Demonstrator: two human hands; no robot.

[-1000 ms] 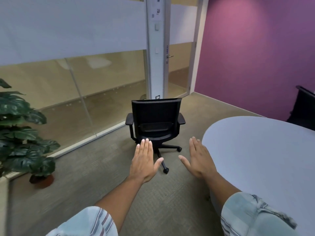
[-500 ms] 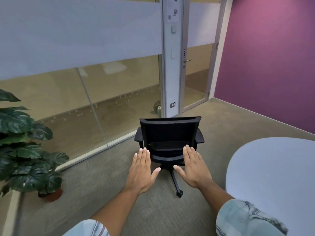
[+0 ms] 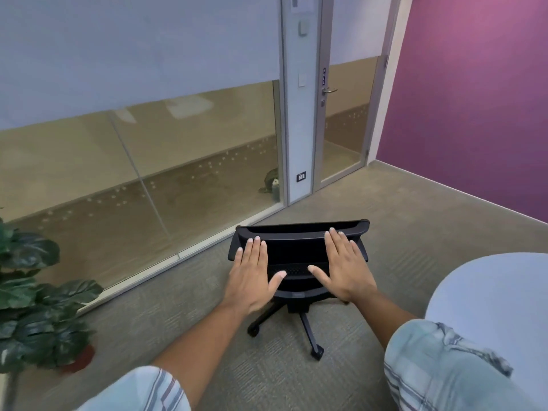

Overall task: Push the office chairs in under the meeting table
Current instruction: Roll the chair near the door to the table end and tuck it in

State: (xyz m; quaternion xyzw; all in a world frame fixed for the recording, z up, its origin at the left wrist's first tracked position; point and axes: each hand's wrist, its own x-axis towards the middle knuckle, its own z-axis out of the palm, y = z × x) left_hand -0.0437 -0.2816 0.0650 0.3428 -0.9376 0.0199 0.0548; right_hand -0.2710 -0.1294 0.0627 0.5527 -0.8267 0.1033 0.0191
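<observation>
A black office chair (image 3: 296, 249) on a wheeled star base stands on the carpet right in front of me, its backrest turned toward me. My left hand (image 3: 252, 272) is stretched out flat over the left side of the backrest, fingers apart. My right hand (image 3: 345, 266) is flat over the right side, fingertips at the top rail. Whether the palms touch the backrest I cannot tell. The pale round meeting table (image 3: 489, 307) lies at the lower right, apart from the chair.
A glass partition wall (image 3: 148, 173) runs behind the chair, with a glass door (image 3: 347, 114) at its right end. A purple wall (image 3: 474, 99) closes the right side. A potted plant (image 3: 35, 307) stands at the left by the glass.
I have come closer to the chair. Both hands have moved forward from in front of the seat to over the backrest. The table has slid toward the right edge of view.
</observation>
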